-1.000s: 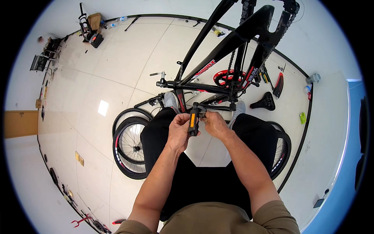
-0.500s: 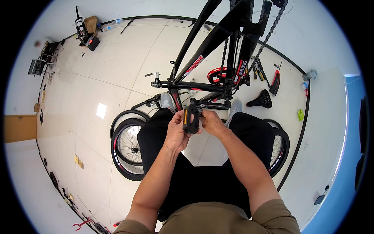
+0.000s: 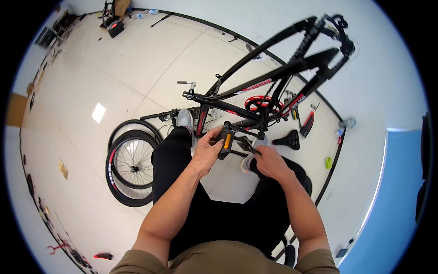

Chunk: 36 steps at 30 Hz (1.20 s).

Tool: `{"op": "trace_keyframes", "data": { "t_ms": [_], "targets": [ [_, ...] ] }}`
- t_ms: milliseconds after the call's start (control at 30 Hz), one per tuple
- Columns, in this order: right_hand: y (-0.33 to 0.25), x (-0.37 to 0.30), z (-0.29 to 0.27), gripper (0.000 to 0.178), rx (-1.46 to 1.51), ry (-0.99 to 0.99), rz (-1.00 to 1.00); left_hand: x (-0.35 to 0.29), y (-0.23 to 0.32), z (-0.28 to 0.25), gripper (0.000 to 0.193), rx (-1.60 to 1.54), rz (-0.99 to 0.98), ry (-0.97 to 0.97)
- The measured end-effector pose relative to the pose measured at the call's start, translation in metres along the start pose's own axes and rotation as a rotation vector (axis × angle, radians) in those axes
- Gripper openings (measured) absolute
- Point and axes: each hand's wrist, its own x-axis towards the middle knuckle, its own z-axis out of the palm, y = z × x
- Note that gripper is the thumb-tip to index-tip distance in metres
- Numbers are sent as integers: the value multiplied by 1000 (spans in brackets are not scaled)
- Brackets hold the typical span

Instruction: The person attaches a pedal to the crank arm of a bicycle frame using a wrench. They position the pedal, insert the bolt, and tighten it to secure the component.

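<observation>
Toward the left edge of the tiled floor (image 3: 137, 59), two loose bicycle wheels (image 3: 130, 162) are lying flat beside the seated person's knee. The left hand (image 3: 206, 153) is closing its fingers around a black bicycle pedal (image 3: 226, 142) with an orange reflector, holding it above the lap just below the upturned black bicycle frame (image 3: 255, 91). The pedal's long axis is running roughly up and down in the view, reflector facing the camera. The right hand (image 3: 269, 162) is gripping a dark wrench (image 3: 246, 145) whose head is reaching the pedal. This looks like working the pedal's axle; the next move probably calls for steadying the pedal while turning the wrench.
</observation>
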Motion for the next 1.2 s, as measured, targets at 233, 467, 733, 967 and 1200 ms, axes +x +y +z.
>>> {"op": "trace_keyframes", "data": {
  "t_ms": [233,467,733,967,1200],
  "targets": [
    [-53,-25,-75,14,-268,111,-144,-2,5,6,41,72,64,-12],
    [-100,8,-96,12,-517,22,-249,-1,1,8,45,108,128,-32],
    [-127,18,-101,13,-771,-66,-265,0,-3,10,49,72,160,-42],
    [-162,21,-103,12,-932,-130,-381,1,-3,11,49,90,147,-16],
    [-171,26,-96,9,-903,-189,-550,7,-12,11,48,19,142,-47]
  ]
}}
